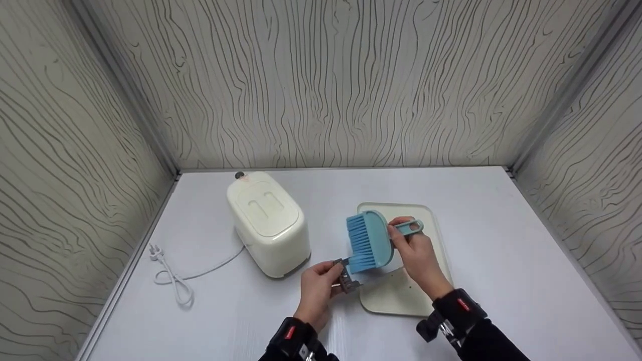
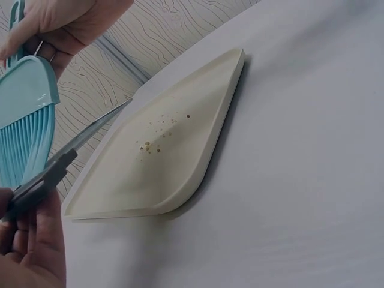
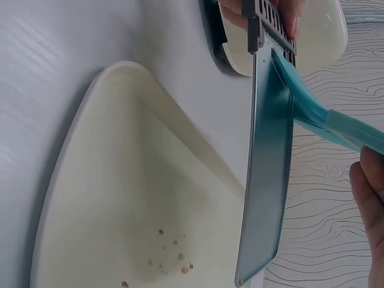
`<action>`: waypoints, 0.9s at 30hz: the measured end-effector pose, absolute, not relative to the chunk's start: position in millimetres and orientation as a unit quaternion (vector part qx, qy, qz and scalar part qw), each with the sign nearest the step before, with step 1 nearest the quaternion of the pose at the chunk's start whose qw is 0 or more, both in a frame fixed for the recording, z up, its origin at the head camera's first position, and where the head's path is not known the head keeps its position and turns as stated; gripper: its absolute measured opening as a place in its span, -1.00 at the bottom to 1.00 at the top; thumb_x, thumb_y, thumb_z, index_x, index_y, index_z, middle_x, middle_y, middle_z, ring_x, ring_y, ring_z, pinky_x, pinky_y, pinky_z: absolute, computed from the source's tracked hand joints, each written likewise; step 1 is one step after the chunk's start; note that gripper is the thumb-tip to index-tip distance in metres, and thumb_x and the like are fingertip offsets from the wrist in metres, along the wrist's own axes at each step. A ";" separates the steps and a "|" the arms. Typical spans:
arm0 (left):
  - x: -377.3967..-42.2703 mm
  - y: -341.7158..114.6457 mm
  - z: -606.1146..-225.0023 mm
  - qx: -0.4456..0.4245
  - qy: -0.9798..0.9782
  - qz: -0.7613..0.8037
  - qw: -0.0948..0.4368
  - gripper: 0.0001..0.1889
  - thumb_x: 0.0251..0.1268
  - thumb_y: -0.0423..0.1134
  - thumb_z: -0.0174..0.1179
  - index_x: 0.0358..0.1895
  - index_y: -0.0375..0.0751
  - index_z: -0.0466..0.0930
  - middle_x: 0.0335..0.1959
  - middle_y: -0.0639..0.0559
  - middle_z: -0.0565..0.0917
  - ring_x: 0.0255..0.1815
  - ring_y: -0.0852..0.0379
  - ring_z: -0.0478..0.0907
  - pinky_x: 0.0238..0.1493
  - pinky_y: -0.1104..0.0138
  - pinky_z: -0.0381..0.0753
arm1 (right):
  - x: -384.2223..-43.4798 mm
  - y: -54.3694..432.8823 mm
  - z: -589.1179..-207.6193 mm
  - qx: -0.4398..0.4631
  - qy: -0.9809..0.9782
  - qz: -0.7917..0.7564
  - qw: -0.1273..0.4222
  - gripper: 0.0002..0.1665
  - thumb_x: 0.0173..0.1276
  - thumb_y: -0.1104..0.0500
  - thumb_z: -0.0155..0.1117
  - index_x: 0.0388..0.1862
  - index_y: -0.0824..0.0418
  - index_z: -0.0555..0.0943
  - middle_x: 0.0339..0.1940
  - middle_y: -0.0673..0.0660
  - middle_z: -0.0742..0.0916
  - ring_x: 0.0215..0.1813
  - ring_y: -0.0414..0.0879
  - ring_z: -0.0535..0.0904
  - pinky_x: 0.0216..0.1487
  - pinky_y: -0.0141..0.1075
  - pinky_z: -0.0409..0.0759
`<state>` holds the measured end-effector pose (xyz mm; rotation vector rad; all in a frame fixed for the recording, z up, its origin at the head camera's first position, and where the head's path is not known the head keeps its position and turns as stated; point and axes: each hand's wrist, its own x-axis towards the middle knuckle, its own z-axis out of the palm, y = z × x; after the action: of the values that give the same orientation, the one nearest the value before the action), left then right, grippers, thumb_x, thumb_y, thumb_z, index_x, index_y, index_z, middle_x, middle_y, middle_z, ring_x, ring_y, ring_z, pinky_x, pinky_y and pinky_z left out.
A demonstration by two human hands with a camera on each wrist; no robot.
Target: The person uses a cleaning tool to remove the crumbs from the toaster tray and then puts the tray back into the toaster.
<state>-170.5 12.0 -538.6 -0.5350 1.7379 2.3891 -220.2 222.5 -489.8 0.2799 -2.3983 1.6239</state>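
Note:
My left hand (image 1: 316, 291) pinches the grey slotted end of a thin metal crumb tray (image 3: 267, 168), which is held tilted above a cream serving tray (image 1: 388, 302). In my right hand (image 1: 417, 258) is the handle of a light blue brush (image 1: 379, 238). The brush's bristles rest against the metal surface close to the slotted end, as the right wrist view shows. Small brown crumbs (image 2: 147, 146) lie scattered on the serving tray below.
Left of my hands stands a cream toaster (image 1: 271, 228) with a lid over its top. Its white cord (image 1: 215, 271) runs left across the white table (image 1: 225, 321) to a plug (image 1: 156, 252). Patterned panels (image 1: 321, 85) enclose the back and sides.

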 end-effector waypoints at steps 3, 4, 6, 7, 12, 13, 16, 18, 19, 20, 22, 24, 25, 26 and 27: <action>-170.2 11.8 -538.7 -0.176 0.579 0.794 0.067 -0.75 0.41 -0.29 0.27 0.02 -0.39 0.65 -0.22 -0.09 0.69 -0.25 0.11 0.66 -0.22 0.27 0.72 | -220.6 226.4 -491.0 0.092 -0.824 0.545 0.120 -0.81 0.58 0.18 0.17 0.03 0.27 0.57 -0.30 0.12 0.70 -0.33 -0.21 0.55 -0.31 -0.38 0.57; -170.3 11.9 -539.0 -0.175 0.580 0.793 0.065 -0.74 0.40 -0.29 0.27 0.02 -0.39 0.65 -0.22 -0.09 0.69 -0.26 0.12 0.66 -0.23 0.28 0.72 | -220.8 227.9 -491.3 0.090 -0.825 0.544 0.121 -0.81 0.58 0.19 0.17 0.04 0.27 0.56 -0.31 0.13 0.69 -0.37 -0.21 0.53 -0.35 -0.38 0.54; -170.2 12.0 -539.4 -0.173 0.579 0.794 0.064 -0.75 0.40 -0.30 0.27 0.02 -0.40 0.64 -0.22 -0.09 0.69 -0.27 0.12 0.66 -0.23 0.27 0.72 | -221.1 231.0 -491.7 0.088 -0.828 0.539 0.124 -0.80 0.59 0.18 0.16 0.04 0.27 0.56 -0.30 0.13 0.69 -0.36 -0.23 0.51 -0.35 -0.41 0.52; -170.1 12.0 -539.4 -0.172 0.579 0.795 0.063 -0.75 0.40 -0.30 0.26 0.02 -0.40 0.64 -0.23 -0.09 0.69 -0.28 0.12 0.66 -0.23 0.27 0.72 | -221.2 232.7 -491.8 0.086 -0.829 0.538 0.124 -0.80 0.59 0.18 0.16 0.05 0.27 0.56 -0.29 0.13 0.69 -0.36 -0.22 0.51 -0.35 -0.42 0.51; -169.8 12.1 -539.8 -0.166 0.571 0.802 0.060 -0.79 0.40 -0.34 0.26 -0.02 -0.42 0.64 -0.28 -0.09 0.68 -0.33 0.11 0.66 -0.25 0.26 0.73 | -221.5 241.5 -492.7 0.074 -0.832 0.537 0.120 -0.77 0.61 0.13 0.14 0.07 0.27 0.55 -0.22 0.16 0.70 -0.26 -0.21 0.56 -0.22 -0.40 0.59; -169.8 12.2 -539.9 -0.165 0.571 0.802 0.060 -0.79 0.40 -0.34 0.26 -0.03 -0.42 0.64 -0.29 -0.09 0.67 -0.34 0.11 0.66 -0.25 0.26 0.72 | -221.5 243.3 -492.9 0.071 -0.831 0.540 0.117 -0.76 0.62 0.12 0.13 0.07 0.27 0.54 -0.22 0.17 0.70 -0.26 -0.20 0.56 -0.22 -0.39 0.59; -169.3 12.5 -540.1 -0.163 0.574 0.800 0.058 -0.80 0.40 -0.34 0.26 -0.04 -0.41 0.64 -0.29 -0.08 0.67 -0.34 0.11 0.66 -0.26 0.27 0.71 | -221.4 248.1 -493.6 0.061 -0.835 0.534 0.113 -0.73 0.64 0.08 0.10 0.09 0.25 0.53 -0.20 0.17 0.69 -0.25 -0.20 0.56 -0.21 -0.39 0.59; -169.0 12.5 -540.5 -0.160 0.577 0.799 0.055 -0.80 0.40 -0.34 0.26 -0.03 -0.42 0.64 -0.28 -0.08 0.67 -0.34 0.12 0.65 -0.26 0.27 0.72 | -221.6 251.3 -494.3 0.055 -0.842 0.525 0.115 -0.71 0.64 0.06 0.08 0.10 0.25 0.53 -0.18 0.17 0.70 -0.25 -0.21 0.56 -0.22 -0.42 0.56; -169.0 12.6 -540.8 -0.159 0.577 0.800 0.055 -0.80 0.41 -0.35 0.26 -0.03 -0.42 0.64 -0.29 -0.07 0.67 -0.34 0.12 0.65 -0.26 0.27 0.72 | -221.8 252.8 -494.6 0.053 -0.845 0.518 0.118 -0.70 0.64 0.05 0.08 0.11 0.24 0.53 -0.17 0.17 0.71 -0.25 -0.21 0.55 -0.23 -0.43 0.56; -169.1 12.5 -541.1 -0.157 0.576 0.800 0.055 -0.80 0.41 -0.35 0.26 -0.03 -0.43 0.64 -0.29 -0.07 0.66 -0.35 0.12 0.65 -0.26 0.27 0.72 | -222.3 254.4 -495.0 0.052 -0.850 0.510 0.123 -0.69 0.65 0.05 0.07 0.12 0.24 0.53 -0.16 0.17 0.71 -0.24 -0.21 0.55 -0.23 -0.44 0.55; -169.6 12.4 -542.1 -0.153 0.574 0.802 0.052 -0.79 0.41 -0.36 0.25 -0.02 -0.44 0.63 -0.30 -0.07 0.66 -0.36 0.13 0.65 -0.27 0.26 0.73 | -223.5 257.5 -495.6 0.051 -0.856 0.498 0.132 -0.68 0.65 0.04 0.07 0.12 0.25 0.54 -0.15 0.17 0.72 -0.24 -0.20 0.54 -0.24 -0.45 0.53; -170.2 12.4 -542.9 -0.152 0.572 0.805 0.052 -0.79 0.42 -0.38 0.25 -0.01 -0.46 0.62 -0.31 -0.07 0.66 -0.37 0.13 0.65 -0.27 0.26 0.73 | -224.7 260.6 -496.2 0.050 -0.860 0.487 0.143 -0.67 0.65 0.04 0.07 0.12 0.25 0.54 -0.15 0.18 0.73 -0.25 -0.18 0.53 -0.26 -0.46 0.51; -170.1 12.4 -542.8 -0.154 0.571 0.805 0.052 -0.79 0.42 -0.38 0.24 -0.01 -0.46 0.62 -0.31 -0.07 0.66 -0.37 0.13 0.65 -0.27 0.26 0.73 | -225.2 262.0 -496.7 0.049 -0.861 0.485 0.146 -0.68 0.65 0.04 0.07 0.12 0.26 0.54 -0.15 0.19 0.73 -0.25 -0.17 0.52 -0.27 -0.46 0.50; -170.2 12.4 -542.8 -0.155 0.571 0.804 0.052 -0.79 0.42 -0.38 0.24 -0.01 -0.46 0.62 -0.31 -0.06 0.66 -0.37 0.13 0.65 -0.27 0.26 0.73 | -225.6 263.3 -497.1 0.048 -0.862 0.482 0.149 -0.68 0.65 0.05 0.06 0.12 0.26 0.54 -0.15 0.20 0.73 -0.26 -0.16 0.52 -0.28 -0.46 0.49; -170.2 12.4 -542.7 -0.156 0.571 0.804 0.051 -0.79 0.42 -0.38 0.24 -0.01 -0.46 0.62 -0.31 -0.07 0.66 -0.37 0.13 0.64 -0.27 0.26 0.73 | -226.0 264.5 -497.5 0.047 -0.863 0.480 0.152 -0.68 0.65 0.05 0.06 0.11 0.27 0.54 -0.15 0.20 0.73 -0.26 -0.15 0.51 -0.29 -0.46 0.48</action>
<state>-170.2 12.4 -542.7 -0.4751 1.7386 2.4472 -226.0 264.5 -497.5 0.1359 -2.4769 1.3763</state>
